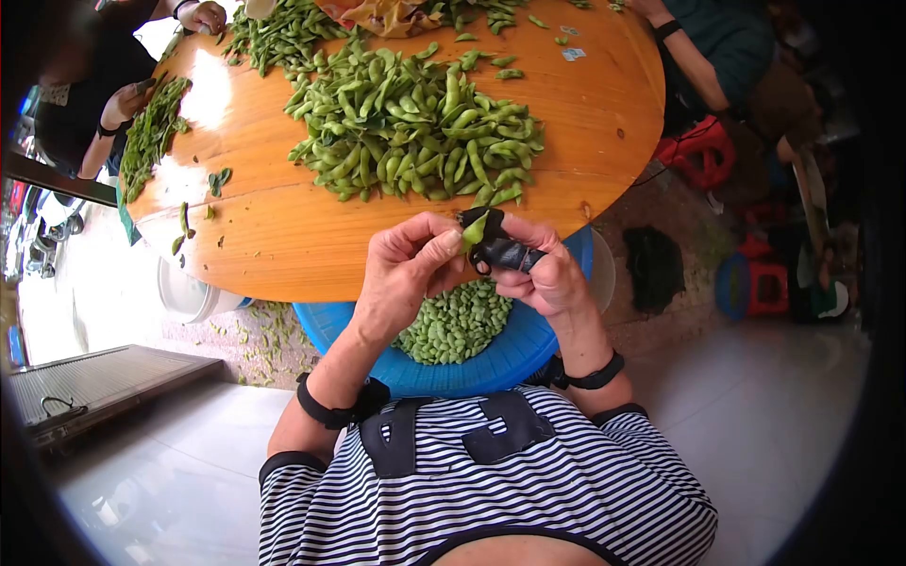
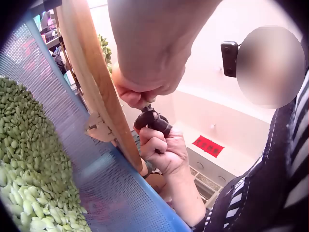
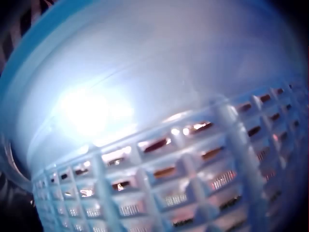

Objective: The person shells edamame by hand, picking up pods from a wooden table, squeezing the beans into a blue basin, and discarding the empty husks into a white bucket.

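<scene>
In the head view, my left hand (image 1: 401, 264) pinches a green soybean pod (image 1: 475, 232) between thumb and forefinger. Facing it, my right hand (image 1: 555, 278) has black coverings (image 1: 508, 254) over its thumb and forefinger, which meet at the same pod; its other fingers are curled. Both hands are over the near table edge, above a blue basket (image 1: 396, 379) of shelled green beans (image 1: 458, 328). The left wrist view shows the black-covered fingertips right against the left fingertips, with the pod mostly hidden. Only the basket's slatted wall (image 3: 159, 159) fills the right wrist view.
A large heap of soybean pods (image 1: 406, 123) covers the middle of the wooden table (image 1: 604, 113). Other people's hands (image 1: 125, 104) work at the far left beside a smaller pile (image 1: 156, 132). A white bucket (image 1: 184, 292) stands below the left edge, red stools (image 1: 703, 151) at right.
</scene>
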`<state>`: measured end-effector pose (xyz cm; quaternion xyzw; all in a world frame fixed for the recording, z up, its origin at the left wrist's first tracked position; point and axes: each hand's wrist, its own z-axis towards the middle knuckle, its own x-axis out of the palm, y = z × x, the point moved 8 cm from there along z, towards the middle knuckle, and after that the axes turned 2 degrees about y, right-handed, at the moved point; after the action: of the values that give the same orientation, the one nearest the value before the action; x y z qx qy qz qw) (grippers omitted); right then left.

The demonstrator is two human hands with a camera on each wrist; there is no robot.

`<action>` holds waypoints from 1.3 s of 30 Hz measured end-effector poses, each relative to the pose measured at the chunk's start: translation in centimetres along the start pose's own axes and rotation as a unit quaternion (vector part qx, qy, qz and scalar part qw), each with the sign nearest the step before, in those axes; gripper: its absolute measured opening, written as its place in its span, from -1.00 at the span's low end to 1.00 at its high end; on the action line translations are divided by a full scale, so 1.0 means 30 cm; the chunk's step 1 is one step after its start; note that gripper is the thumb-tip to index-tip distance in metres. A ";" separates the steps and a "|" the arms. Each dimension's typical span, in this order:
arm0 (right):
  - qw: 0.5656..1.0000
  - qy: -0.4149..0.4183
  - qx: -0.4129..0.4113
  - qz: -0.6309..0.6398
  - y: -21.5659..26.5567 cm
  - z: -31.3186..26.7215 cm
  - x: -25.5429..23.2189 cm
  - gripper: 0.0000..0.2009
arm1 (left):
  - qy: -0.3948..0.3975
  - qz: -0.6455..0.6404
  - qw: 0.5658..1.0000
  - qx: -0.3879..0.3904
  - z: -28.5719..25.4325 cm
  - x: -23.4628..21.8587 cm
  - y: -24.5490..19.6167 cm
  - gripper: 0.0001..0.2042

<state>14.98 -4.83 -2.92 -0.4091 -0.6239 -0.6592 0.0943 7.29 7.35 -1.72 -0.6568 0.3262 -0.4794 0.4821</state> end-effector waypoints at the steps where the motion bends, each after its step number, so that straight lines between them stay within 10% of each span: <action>1: 0.997 0.033 -0.003 0.066 -0.011 -0.001 0.020 -0.61 | 0.015 -0.185 0.978 -0.093 -0.005 0.019 0.045 -0.86; 6: 0.997 0.014 0.007 0.078 -0.025 -0.013 0.025 -0.59 | 0.097 -0.133 0.977 -0.133 -0.018 0.058 0.036 -0.82; 8: 0.993 -0.045 -0.039 -0.105 0.013 -0.024 0.037 -0.62 | 0.066 -0.139 0.982 -0.111 -0.024 0.063 0.028 -0.82; 18: 0.982 -0.093 -0.010 -0.166 0.061 -0.063 0.088 -0.72 | -0.025 -0.144 0.987 -0.063 -0.020 0.026 0.038 -0.90; 39: 1.000 -0.030 0.005 0.008 -0.025 -0.073 0.069 -0.68 | -0.089 0.057 0.982 0.160 -0.063 0.032 -0.048 -0.92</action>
<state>12.24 -5.84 -1.87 -0.4331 -0.6265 -0.6427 0.0830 5.78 6.34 0.07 -0.5916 0.2380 -0.4371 0.6342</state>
